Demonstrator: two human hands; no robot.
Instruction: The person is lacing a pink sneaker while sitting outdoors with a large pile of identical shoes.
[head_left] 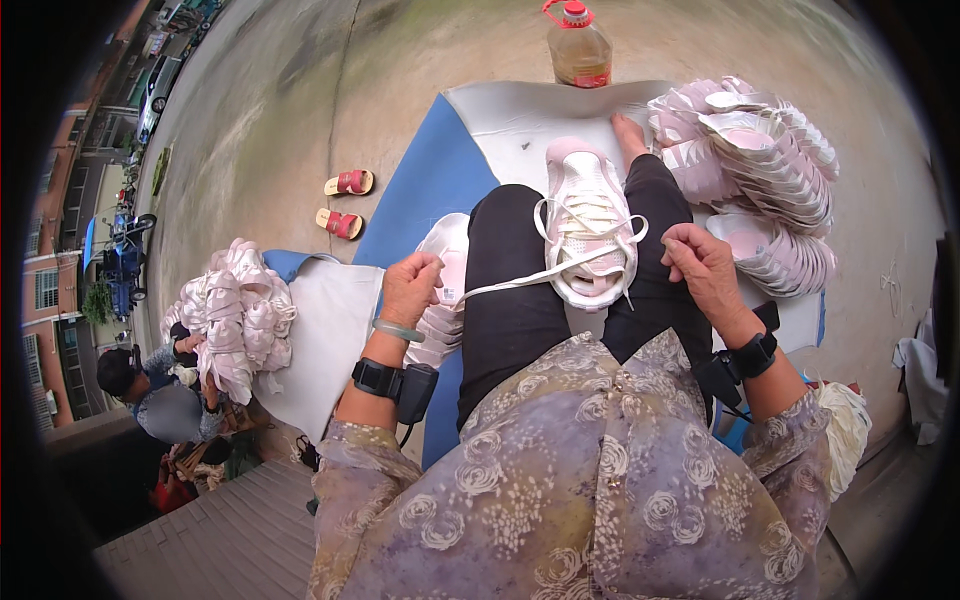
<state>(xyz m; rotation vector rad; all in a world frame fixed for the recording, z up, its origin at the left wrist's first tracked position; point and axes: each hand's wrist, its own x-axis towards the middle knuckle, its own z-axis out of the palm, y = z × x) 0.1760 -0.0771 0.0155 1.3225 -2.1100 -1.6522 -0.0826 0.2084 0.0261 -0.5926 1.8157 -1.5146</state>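
A white and pale pink sneaker (588,225) lies across my thighs, its white lace (520,280) threaded through the eyelets. Loops of lace stand out at both sides, and one long end trails left over my dark trousers. My left hand (410,288), with a bangle at the wrist, is closed beside my left thigh, close to that trailing end; a gap seems to lie between them. To the right of the sneaker, my right hand (698,268) is raised over my right thigh with curled fingers. Whether anything small is pinched in either hand is hidden.
Stacked pink-white shoe uppers (760,170) lie at the right; more uppers (440,320) are by my left leg. A white and blue sheet (415,190) covers the ground. Red slippers (350,182) and a jug (580,50) stand beyond. Another person (165,385) handles a shoe pile (235,315).
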